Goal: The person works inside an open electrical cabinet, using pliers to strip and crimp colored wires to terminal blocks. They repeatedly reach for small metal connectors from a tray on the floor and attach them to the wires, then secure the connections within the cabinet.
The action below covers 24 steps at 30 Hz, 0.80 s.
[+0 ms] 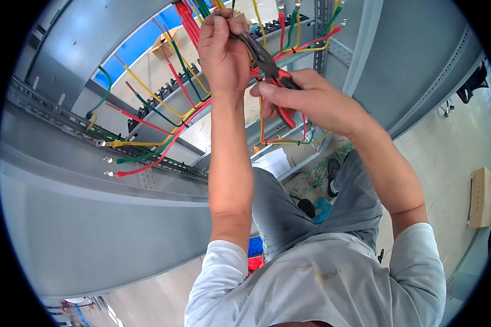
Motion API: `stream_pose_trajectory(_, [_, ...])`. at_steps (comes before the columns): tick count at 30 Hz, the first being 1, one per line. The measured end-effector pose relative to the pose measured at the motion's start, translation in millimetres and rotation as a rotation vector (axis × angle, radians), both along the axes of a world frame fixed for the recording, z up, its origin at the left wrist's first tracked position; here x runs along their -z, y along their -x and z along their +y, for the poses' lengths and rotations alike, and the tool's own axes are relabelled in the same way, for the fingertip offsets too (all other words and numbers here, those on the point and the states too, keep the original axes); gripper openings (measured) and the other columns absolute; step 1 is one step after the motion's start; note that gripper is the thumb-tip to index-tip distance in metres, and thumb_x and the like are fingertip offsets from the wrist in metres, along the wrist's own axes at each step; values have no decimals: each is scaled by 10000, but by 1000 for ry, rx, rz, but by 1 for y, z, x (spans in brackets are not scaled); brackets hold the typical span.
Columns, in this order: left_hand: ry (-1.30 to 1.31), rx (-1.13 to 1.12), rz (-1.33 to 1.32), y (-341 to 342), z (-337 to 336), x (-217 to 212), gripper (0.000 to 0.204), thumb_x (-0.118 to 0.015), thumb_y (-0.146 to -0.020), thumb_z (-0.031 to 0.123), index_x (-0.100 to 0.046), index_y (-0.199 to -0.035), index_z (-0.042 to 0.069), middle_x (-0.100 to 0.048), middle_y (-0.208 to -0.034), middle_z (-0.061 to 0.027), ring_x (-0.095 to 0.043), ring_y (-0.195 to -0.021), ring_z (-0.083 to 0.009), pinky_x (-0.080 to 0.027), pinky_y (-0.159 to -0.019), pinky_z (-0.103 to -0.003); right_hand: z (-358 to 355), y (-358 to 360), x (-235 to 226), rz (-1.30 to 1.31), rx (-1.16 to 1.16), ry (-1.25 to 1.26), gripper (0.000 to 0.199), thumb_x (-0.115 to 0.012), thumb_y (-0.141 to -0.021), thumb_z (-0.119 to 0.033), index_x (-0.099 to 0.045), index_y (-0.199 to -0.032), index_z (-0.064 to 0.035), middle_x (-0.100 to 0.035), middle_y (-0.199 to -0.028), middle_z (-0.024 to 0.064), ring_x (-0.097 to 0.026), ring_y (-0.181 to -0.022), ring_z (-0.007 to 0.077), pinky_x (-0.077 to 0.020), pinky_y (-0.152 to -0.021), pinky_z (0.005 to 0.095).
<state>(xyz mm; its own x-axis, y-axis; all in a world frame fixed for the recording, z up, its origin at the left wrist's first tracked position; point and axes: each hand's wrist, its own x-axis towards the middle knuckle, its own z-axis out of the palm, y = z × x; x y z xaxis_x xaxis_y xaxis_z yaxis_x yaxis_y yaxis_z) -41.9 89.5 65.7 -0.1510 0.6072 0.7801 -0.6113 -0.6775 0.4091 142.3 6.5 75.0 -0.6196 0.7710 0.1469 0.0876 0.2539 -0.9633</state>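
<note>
My right hand (311,101) is wrapped round the red and black handles of a pair of pliers (264,61). The jaws point up and left and reach the fingertips of my left hand (225,57). That hand is raised at the top of the view with its fingers closed. A thin dark strand and some coloured wire show just above them, but what they pinch is hidden. Around both hands run bundled red, yellow and green wires (193,111), held with black ties. Several wires end in bare metal lugs (108,159).
Grey metal cabinet panels (109,229) and perforated rails (341,52) frame the work on both sides. White paper (273,162) lies below the wires, near green scraps (317,180) on the floor. A cardboard box (480,197) stands at the far right.
</note>
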Motion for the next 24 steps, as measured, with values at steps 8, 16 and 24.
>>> stream_pose_trajectory(8, [12,22,-22,1,3,-6,196,-547,-1074,173,-600,-1152,1,-587,-866,-65,-508,-809,-155,-418,-775,-331,7,-23,-43,-387,317,-616,459,-607,-950,-388,-676,-840,53,-646,-717,235,-673,-743,391,-524,-733,485])
stream_pose_trajectory(16, [14,31,-8,-3,-2,-7,174,-528,-1079,164,-596,-1120,8,-584,-848,-68,-506,-809,-169,-418,-774,-337,28,-15,-47,-537,349,-692,430,-607,-971,-365,-630,-900,58,-607,-693,210,-611,-693,413,-482,-677,479])
stream_pose_trajectory(24, [-13,49,26,1,-1,-4,175,-516,-1086,168,-587,-1118,11,-589,-857,-70,-517,-812,-171,-429,-782,-326,32,-4,-53,-552,350,-667,373,-604,-942,-292,-706,-878,61,-692,-773,226,-709,-770,354,-558,-750,444])
